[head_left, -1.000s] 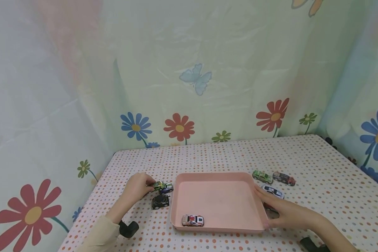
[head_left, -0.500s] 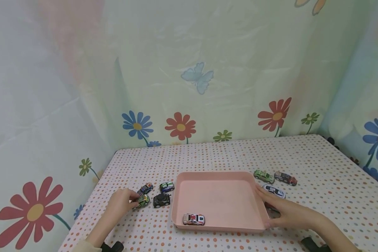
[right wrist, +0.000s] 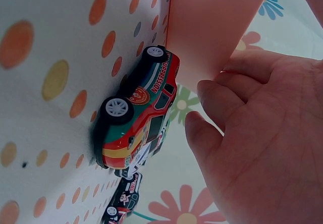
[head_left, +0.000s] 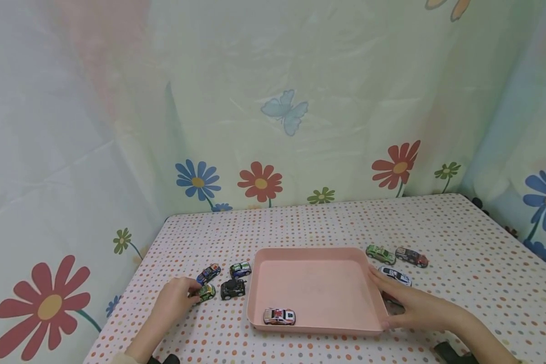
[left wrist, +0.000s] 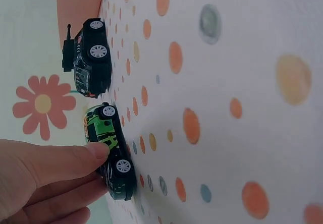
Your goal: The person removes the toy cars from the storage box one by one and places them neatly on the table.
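Observation:
My left hand (head_left: 173, 299) pinches a green-and-black toy car (head_left: 206, 292) between thumb and fingers on the table, left of the pink tray. In the left wrist view the thumb lies on the side of the toy car (left wrist: 107, 133), whose wheels face the tabletop. A black toy car with a roof gun (head_left: 232, 289) stands beside it. My right hand (head_left: 420, 307) rests against the right side of the pink tray (head_left: 314, 331), fingers extended on its rim. A white-and-red toy car (head_left: 279, 317) sits in the tray's front left corner.
Two more toy cars, an orange-and-blue one (head_left: 208, 273) and a white-green one (head_left: 240, 269), stand behind the left hand's car. Right of the tray are a green car (head_left: 380, 254), a dark red-black car (head_left: 411, 257), a white car (head_left: 395, 275) and a red-and-green car (right wrist: 139, 115).
My left hand has drawn the green-and-black car leftward and toward me, away from the white-green car, uncovering the orange-and-blue one. My right hand stays at the tray.

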Motion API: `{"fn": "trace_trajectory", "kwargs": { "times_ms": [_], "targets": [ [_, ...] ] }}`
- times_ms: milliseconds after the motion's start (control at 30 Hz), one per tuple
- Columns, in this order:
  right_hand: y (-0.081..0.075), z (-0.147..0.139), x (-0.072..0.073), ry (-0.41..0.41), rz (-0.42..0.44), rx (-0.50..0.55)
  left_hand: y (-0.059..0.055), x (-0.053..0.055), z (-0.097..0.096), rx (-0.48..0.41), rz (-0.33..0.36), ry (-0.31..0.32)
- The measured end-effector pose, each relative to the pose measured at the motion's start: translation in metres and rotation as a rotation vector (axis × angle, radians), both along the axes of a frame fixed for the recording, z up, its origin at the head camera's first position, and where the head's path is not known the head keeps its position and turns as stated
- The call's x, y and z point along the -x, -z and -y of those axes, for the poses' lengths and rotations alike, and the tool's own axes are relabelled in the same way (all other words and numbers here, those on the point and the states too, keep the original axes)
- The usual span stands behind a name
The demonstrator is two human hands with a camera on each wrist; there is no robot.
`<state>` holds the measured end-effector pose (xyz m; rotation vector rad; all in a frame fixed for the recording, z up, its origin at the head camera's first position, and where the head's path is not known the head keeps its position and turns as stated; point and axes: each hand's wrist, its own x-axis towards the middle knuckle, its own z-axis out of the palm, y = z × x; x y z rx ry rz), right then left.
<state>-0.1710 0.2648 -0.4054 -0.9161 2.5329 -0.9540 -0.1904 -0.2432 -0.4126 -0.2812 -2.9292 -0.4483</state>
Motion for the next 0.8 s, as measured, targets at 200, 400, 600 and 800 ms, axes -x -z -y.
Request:
{"fn": "trace_trajectory", "kwargs": {
  "times_ms": [200,400,600,800],
  "targets": [
    [0.000,0.001,0.000,0.011,0.000,-0.011,-0.007,-0.002,-0.013,0.028,-0.016,0.012],
    [-0.001,0.002,0.000,0.013,0.012,0.001,-0.021,-0.002,-0.048,-0.066,-0.062,0.174],
    [-0.002,0.003,-0.001,0.026,0.034,0.015,-0.020,0.001,-0.085,-0.161,0.038,0.429],
    [-0.002,0.002,-0.001,0.024,0.022,0.010,-0.009,0.005,-0.108,-0.164,0.166,0.563]
  ]
}}
